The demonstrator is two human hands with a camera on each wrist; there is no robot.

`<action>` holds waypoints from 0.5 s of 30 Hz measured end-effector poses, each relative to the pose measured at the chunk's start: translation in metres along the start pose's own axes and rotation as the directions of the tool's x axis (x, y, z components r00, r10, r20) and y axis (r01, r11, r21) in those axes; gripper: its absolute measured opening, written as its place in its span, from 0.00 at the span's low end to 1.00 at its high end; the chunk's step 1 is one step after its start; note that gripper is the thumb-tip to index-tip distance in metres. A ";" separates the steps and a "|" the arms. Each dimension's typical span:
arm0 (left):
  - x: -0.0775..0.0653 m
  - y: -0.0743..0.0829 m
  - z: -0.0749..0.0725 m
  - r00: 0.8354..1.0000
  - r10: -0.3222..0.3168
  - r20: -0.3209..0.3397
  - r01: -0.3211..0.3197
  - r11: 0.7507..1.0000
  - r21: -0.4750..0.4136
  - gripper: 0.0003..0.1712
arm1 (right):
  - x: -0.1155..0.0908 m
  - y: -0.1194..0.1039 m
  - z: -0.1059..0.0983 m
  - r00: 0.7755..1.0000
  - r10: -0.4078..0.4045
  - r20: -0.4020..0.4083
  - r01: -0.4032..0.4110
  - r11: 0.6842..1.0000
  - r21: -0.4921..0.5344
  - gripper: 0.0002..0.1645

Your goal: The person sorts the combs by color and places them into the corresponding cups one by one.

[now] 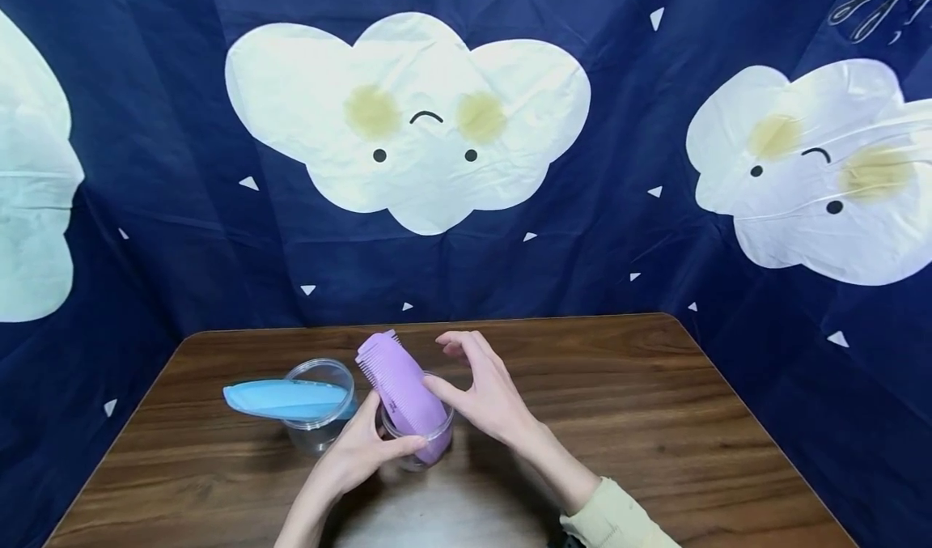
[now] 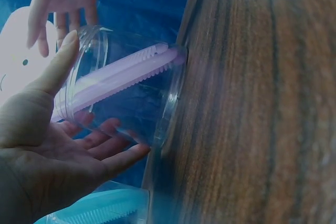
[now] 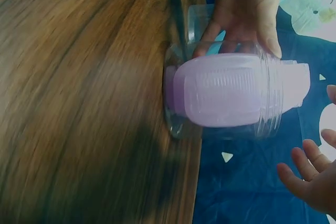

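A clear round plastic jar [image 3: 269, 90] stands on the table near its middle. Two thin, curved purple plastic pieces [image 1: 404, 386] with comb-like teeth along their edges lean inside it, their upper ends out past the rim. My left hand [image 1: 358, 453] holds the jar from the left, thumb at the rim and fingers around the side. To the right of the rim, my right hand [image 1: 495, 394] hovers with fingers spread and loosely bent. In the right wrist view those fingers are apart from the jar and hold nothing.
To the left stands a second clear jar [image 1: 311, 436], with blue toothed pieces [image 1: 280, 400] lying slanted in it and reaching out leftward. The brown wood-grain table [image 1: 641, 426] ends at a dark blue cloth [image 1: 619, 257] with white clouds.
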State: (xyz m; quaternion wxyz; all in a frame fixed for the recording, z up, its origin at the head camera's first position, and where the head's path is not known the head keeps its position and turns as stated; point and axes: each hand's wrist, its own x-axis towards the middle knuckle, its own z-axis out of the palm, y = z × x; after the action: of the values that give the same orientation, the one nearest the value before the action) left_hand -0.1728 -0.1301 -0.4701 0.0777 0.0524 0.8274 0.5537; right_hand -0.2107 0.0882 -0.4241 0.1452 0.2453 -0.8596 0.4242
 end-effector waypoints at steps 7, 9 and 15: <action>-0.002 -0.002 0.001 1.000 -0.009 -0.017 0.009 1.000 0.002 0.51 | -0.005 0.009 -0.008 1.000 -0.020 0.016 0.021 0.999 -0.030 0.30; -0.002 -0.003 0.001 1.000 -0.004 -0.014 0.004 1.000 -0.013 0.51 | -0.005 0.012 -0.011 0.999 -0.025 0.026 0.026 0.999 -0.036 0.30; 0.001 -0.001 0.000 1.000 0.022 -0.001 -0.022 1.000 -0.002 0.51 | -0.006 0.018 -0.020 0.999 -0.031 0.036 0.034 0.995 -0.094 0.32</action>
State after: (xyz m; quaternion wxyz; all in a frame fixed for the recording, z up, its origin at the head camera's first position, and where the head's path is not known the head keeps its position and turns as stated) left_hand -0.1734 -0.1309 -0.4713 0.0713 0.0614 0.8263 0.5553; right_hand -0.2152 0.1155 -0.4270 0.1485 0.2595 -0.8769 0.3762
